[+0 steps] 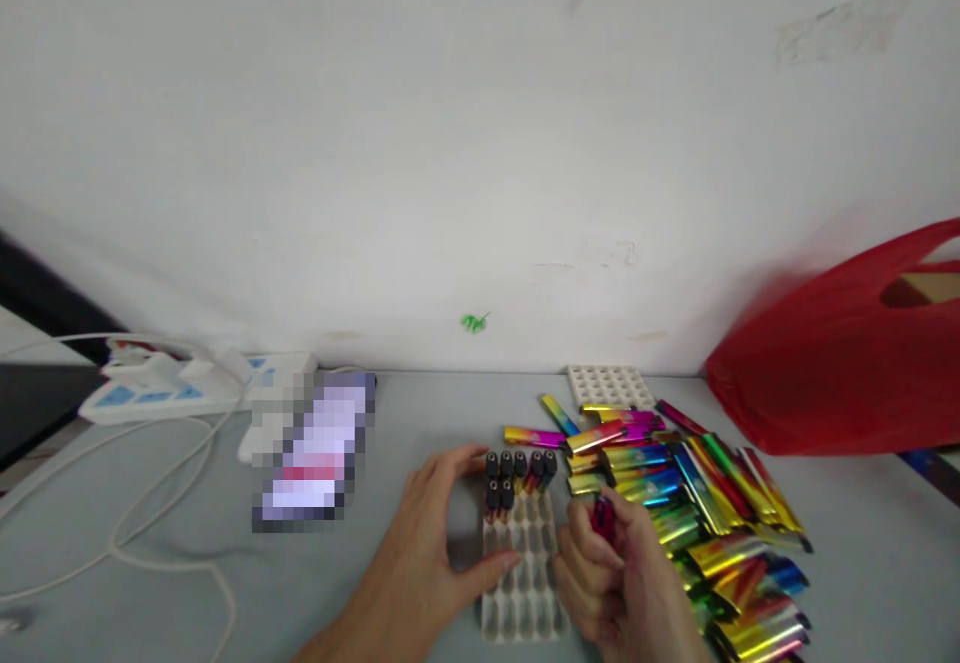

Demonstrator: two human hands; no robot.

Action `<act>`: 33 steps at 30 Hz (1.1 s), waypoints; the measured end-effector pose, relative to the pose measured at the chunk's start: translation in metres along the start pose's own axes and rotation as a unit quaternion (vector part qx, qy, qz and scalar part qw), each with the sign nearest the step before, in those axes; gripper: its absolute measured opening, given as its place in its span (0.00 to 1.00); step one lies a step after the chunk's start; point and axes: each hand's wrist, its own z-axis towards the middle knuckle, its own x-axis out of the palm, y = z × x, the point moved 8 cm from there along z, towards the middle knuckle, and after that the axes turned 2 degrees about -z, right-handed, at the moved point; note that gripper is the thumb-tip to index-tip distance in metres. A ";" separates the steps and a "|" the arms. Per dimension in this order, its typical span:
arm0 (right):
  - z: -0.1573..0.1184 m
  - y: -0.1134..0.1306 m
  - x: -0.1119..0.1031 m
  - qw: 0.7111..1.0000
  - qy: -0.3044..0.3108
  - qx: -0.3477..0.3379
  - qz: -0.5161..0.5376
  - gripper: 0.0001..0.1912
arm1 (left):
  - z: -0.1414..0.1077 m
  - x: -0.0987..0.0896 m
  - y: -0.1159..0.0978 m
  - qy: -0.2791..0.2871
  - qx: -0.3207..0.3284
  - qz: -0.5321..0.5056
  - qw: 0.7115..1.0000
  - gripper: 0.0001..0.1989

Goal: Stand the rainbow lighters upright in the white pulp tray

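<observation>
Pale grey worktop [420, 413] runs up to a scuffed white wall, and the person's two bare hands work near its front edge.

The left hand [435, 533] rests beside a white compartment tray [525, 598], its fingers spread wide and curved against the tray's left side, thumb laid along the tray's edge. The right hand [622, 583] is closed around a pink lighter [602, 515], held upright between thumb and fingertips just to the right of the tray.

Seven lighters [517, 473] already stand upright in the tray's far cells, black caps up: five in the back row, two in the next. The remaining cells toward the person look empty. A second, empty tray [609, 385] lies farther back against the wall.

To the right sprawls a loose pile of iridescent lighters [697, 503], gold, green, blue and pink, lying flat and overlapping. They look small, light and rigid, with a glossy foil finish that probably makes them slippery; pinching the flat sides near the middle would seem the surest hold. The thin moulded tray appears light enough to slide, which would explain steadying it.

A red plastic bag [832, 363] sits at the far right, a white power strip [180, 383] with trailing cables at the left, and a blurred-out phone [315, 453] beside it.
</observation>
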 end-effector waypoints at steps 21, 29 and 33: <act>-0.034 0.046 0.026 0.750 -0.117 -0.345 -0.552 0.11 | 0.000 -0.002 -0.005 -0.004 0.009 -0.005 1.000 0.38; -0.035 0.052 0.036 0.654 -0.080 -0.387 -0.645 0.16 | -0.001 0.000 -0.007 -0.012 0.024 -0.006 1.000 0.37; -0.036 0.049 0.039 0.627 -0.066 -0.398 -0.667 0.19 | 0.000 0.000 -0.008 -0.012 0.021 -0.011 1.000 0.36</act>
